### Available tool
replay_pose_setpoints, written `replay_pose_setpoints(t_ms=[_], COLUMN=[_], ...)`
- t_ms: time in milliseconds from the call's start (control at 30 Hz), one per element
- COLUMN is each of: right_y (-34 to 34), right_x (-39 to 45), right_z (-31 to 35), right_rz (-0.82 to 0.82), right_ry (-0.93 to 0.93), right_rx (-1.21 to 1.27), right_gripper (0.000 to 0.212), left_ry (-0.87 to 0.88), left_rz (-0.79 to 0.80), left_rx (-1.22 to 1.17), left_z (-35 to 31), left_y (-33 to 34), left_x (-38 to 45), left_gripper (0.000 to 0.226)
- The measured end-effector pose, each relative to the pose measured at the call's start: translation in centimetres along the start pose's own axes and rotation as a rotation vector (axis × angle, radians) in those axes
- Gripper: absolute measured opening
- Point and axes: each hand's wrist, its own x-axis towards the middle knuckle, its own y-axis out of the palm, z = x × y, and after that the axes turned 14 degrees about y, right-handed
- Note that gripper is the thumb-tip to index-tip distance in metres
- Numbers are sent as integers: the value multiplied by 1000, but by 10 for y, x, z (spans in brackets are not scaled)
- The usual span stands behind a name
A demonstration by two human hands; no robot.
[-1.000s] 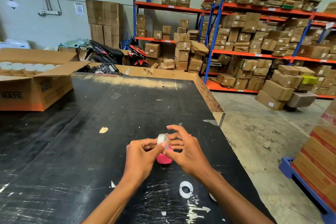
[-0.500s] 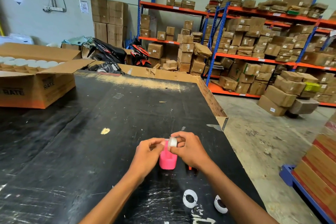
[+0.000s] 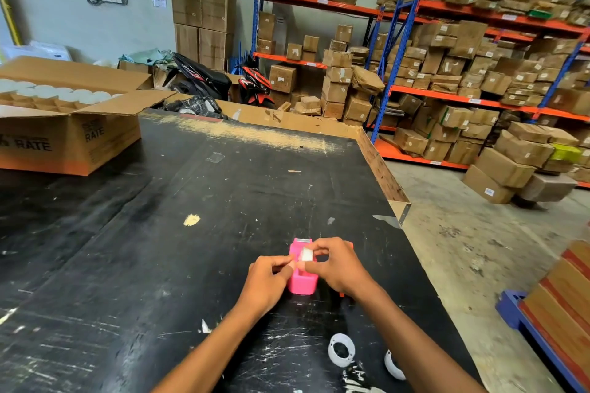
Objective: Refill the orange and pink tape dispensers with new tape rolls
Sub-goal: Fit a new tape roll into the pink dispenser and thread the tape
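The right hand (image 3: 335,268) pinches a small white tape roll (image 3: 307,254) between thumb and fingertips directly over the open top of the pink plastic tape dispenser (image 3: 301,277), which stands on the black tabletop (image 3: 159,265). The left hand (image 3: 266,281), fingers curled, steadies its near side. The roll seems not yet seated. A sliver of orange dispenser (image 3: 350,245) shows beyond the right knuckles; whether it is refilled, I cannot tell. Two empty white cores (image 3: 341,349) lie near the wrists.

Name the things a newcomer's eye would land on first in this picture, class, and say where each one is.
The bright pink tape dispenser stands out on the black table, with the left hand and right hand fitting a white tape roll into it. An open cardboard box sits far left; orange-and-blue shelving stacked with cartons fills the background.
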Motion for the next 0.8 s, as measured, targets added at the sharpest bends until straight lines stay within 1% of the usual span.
replay_pose_setpoints(t_ms=[67, 133, 200, 267, 467, 533, 600, 667, 733, 800], right_y=[2, 4, 3, 1, -4, -5, -6, -8, -11, -15], right_x=[-1, 1, 4, 7, 9, 9, 8, 11, 16, 20], right_z=[-3, -6, -7, -7, -2, -1, 1, 4, 7, 8], right_rz=[13, -16, -53, -51, 1, 15, 22, 8, 4, 39], right_ry=[-36, -55, -50, -35, -26, -41, -55, -59, -54, -49], right_rx=[-20, -26, -67, -94, -174, -137, -38, 43, 30, 0], right_gripper=[12, 8, 6, 4, 13, 17, 25, 21, 17, 19], left_ry=[27, 44, 53, 58, 58, 52, 52, 46, 31, 15], left_rz=[-4, -12, -11, -8, -8, -14, -30, -54, -69, -74], left_rx=[-22, -36, -43, -42, -11, -3, 9, 21, 26, 7], left_z=[3, 4, 4, 3, 10, 10, 11, 12, 10, 9], left_y=[2, 3, 3, 3, 4, 5, 6, 8, 9, 8], left_x=[-2, -3, -3, -3, -1, -2, -1, 1, 3, 4], left_gripper=[21, 22, 20, 20, 24, 24, 24, 24, 24, 24])
